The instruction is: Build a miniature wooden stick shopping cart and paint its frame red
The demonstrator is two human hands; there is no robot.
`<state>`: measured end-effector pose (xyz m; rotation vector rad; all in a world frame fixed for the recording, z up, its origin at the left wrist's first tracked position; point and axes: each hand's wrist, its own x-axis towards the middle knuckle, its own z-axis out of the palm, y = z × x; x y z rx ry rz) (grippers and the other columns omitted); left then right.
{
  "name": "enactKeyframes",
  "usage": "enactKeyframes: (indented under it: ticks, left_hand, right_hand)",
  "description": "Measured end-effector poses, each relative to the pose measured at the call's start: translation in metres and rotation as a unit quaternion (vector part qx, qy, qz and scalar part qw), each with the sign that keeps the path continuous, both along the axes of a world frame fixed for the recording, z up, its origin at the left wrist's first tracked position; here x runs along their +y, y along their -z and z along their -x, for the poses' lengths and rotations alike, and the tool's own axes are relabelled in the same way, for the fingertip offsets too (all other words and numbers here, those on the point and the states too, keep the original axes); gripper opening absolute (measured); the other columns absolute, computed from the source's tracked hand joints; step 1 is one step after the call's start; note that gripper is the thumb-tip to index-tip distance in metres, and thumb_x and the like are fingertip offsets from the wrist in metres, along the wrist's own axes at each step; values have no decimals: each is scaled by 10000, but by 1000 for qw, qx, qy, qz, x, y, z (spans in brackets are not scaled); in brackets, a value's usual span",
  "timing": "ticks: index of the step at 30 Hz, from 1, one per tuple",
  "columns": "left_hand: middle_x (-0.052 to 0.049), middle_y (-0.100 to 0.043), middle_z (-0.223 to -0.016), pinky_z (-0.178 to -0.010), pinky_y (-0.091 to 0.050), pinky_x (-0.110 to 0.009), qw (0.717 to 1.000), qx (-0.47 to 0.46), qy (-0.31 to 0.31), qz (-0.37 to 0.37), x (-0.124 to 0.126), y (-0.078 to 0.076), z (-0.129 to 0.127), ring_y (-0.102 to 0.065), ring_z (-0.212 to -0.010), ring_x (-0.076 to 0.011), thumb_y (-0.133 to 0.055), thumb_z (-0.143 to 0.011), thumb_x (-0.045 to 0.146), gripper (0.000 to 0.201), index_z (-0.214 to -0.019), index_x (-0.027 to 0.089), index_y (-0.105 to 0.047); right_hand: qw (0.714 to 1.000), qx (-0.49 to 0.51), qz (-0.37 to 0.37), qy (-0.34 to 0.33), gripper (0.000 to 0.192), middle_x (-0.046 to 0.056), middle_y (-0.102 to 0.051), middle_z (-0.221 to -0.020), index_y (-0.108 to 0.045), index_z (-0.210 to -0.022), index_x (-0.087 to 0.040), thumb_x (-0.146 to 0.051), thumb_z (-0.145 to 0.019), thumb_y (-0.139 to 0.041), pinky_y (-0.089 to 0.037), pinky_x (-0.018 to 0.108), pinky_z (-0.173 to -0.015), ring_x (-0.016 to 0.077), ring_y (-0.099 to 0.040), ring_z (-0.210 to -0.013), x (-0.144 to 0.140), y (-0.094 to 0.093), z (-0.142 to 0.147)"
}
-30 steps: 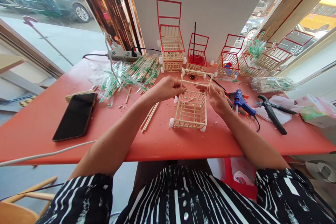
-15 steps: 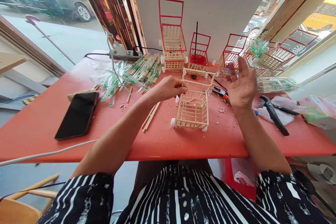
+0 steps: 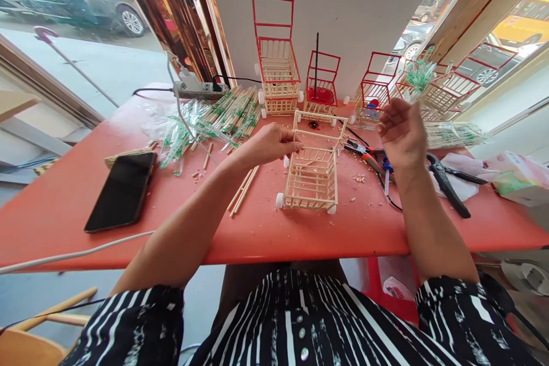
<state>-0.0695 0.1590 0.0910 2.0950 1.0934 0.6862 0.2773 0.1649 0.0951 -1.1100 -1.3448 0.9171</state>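
Observation:
A miniature shopping cart [image 3: 311, 183] made of pale wooden sticks, with white wheels, stands on the red table in front of me. My left hand [image 3: 278, 143] pinches the cart at its left side, near the base of the handle frame. My right hand [image 3: 402, 132] is raised to the right of the cart with the palm partly turned inward, fingers a little bent and apart, holding nothing. Below and beside that hand lie orange-and-black pliers [image 3: 371, 161] and a tool with a blue part [image 3: 387, 168]. Loose sticks [image 3: 243, 191] lie left of the cart.
Finished carts with red trim, such as a tall one [image 3: 278, 68], stand along the back. Wrapped stick bundles [image 3: 234, 114] and a phone [image 3: 122, 190] lie left. Black-handled cutters [image 3: 448, 183] and a tissue pack [image 3: 521, 174] are right. Stick scraps litter the table.
My right hand has shifted slightly right and turned, its fingers curling more. The pliers and blue-handled tool show more now. My left hand keeps its hold on the cart.

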Motion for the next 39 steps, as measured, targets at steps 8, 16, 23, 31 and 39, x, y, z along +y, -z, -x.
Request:
enactKeyframes:
  ticks: [8,16,23,31,39]
  left_hand:
    - [-17,-758,-669,-602,-488,-222,1000,6,-2,-13,-4,-3,0,-642,-576,-115,-708,-961,283,218,-853,156,-849]
    - [21,-659,-559,-588,-461,-221,1000,6,-5,-8,-6,-5,-3,-617,-552,-114,-701,-959,251,226,-790,158,-818]
    - [3,-710,-611,-586,-478,-218,1000,6,-5,-3,-5,-5,-3,-639,-570,-121,-702,-954,270,224,-810,158,-834]
    - [6,-680,-577,-573,-474,-212,1000,2,-5,4,-8,-9,-4,-635,-564,-123,-690,-954,248,224,-835,146,-850]
    - [1,-705,-604,-583,-473,-210,1000,-11,0,2,-4,-3,-4,-627,-566,-115,-691,-954,279,237,-825,148,-840]
  right_hand:
    - [979,17,87,-184,781,71,-855,-1142,-685,-868,-299,-1068,-797,-571,-626,470,-950,310,-789,-1192,-16,24,64]
    - [970,1,95,-225,846,80,-863,-1078,-754,-767,-290,-1095,-804,-495,-606,525,-1061,358,-757,-1310,-24,28,77]
    - [971,17,95,-218,948,103,-885,-1144,-909,-1013,-282,-1096,-812,-466,-550,546,-1197,372,-718,-1384,-29,29,83]
    - [968,65,72,-230,812,72,-858,-1328,-898,-1088,-315,-1009,-882,-529,-610,565,-1153,376,-670,-1494,-32,24,86]
    - [960,164,72,-213,439,7,-826,-1416,-795,-931,-317,-754,-886,-805,-612,515,-1210,312,-614,-1569,-35,22,87]
